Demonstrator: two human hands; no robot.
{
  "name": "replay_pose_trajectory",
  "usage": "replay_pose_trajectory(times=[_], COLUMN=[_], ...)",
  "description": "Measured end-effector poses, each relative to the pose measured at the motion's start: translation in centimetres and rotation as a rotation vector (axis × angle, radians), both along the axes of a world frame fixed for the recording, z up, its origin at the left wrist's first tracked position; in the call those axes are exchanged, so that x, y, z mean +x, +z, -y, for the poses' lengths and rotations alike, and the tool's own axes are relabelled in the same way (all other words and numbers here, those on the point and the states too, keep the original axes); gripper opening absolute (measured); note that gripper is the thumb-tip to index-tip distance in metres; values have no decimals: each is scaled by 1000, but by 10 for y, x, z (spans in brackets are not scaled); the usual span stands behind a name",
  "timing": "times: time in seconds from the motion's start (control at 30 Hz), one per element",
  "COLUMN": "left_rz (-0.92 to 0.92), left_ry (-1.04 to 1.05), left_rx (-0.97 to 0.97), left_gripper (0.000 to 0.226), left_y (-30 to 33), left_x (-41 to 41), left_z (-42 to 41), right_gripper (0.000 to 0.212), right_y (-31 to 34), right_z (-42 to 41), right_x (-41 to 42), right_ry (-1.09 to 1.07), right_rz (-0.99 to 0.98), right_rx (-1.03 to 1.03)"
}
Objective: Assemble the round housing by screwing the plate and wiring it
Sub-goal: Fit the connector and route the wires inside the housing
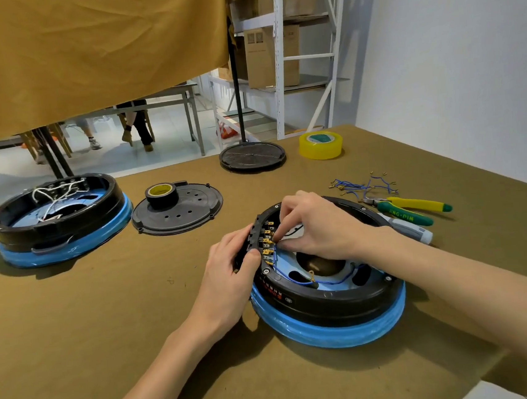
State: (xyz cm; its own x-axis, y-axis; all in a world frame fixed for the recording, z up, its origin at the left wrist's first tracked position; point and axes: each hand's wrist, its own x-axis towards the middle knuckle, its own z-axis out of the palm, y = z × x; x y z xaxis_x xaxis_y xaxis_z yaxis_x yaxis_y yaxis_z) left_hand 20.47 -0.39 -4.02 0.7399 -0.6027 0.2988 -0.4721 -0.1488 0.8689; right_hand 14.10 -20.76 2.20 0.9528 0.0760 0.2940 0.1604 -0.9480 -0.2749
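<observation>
We were wiring: on the round housing point(330, 302) near the worktop's point(105, 311) front, our left hand point(230, 267) gripped its terminal block point(254, 235) while our right hand point(316, 223) pinched a blue wire point(290, 278) there. Next, we judged, seat its connector squarely.

housing point(330, 302): glossy black plastic | table point(105, 311): matt olive cloth | tape roll point(320, 145): glossy yellow

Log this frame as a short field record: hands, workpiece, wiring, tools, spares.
left hand: grips the terminal block on the housing rim
right hand: pinches at a brass terminal
workpiece: round housing, black on a blue ring
wiring: blue wire runs inside from the terminals
tools: pliers and screwdriver, right of the housing
spares: loose blue wires; second housing, far left; cover plate with black tape roll
</observation>
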Motion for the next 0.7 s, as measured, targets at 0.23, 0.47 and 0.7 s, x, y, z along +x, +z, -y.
replay_pose_trajectory(times=[0.23, 0.47, 0.7], left_rz=[-10, -21, -33], left_ry=[-5, -9, -12], left_rx=[-4, 6, 13], left_gripper=[63, 59, 52], left_y=[1, 2, 4], left_x=[0, 0, -1], left_z=[-1, -1, 1], right_gripper=[12, 5, 4], right_y=[0, -7, -10], right_z=[2, -3, -8], right_x=[6, 13, 12], right_ry=[-8, -63, -92], right_rz=[-150, -138, -102], right_rx=[320, 375, 353])
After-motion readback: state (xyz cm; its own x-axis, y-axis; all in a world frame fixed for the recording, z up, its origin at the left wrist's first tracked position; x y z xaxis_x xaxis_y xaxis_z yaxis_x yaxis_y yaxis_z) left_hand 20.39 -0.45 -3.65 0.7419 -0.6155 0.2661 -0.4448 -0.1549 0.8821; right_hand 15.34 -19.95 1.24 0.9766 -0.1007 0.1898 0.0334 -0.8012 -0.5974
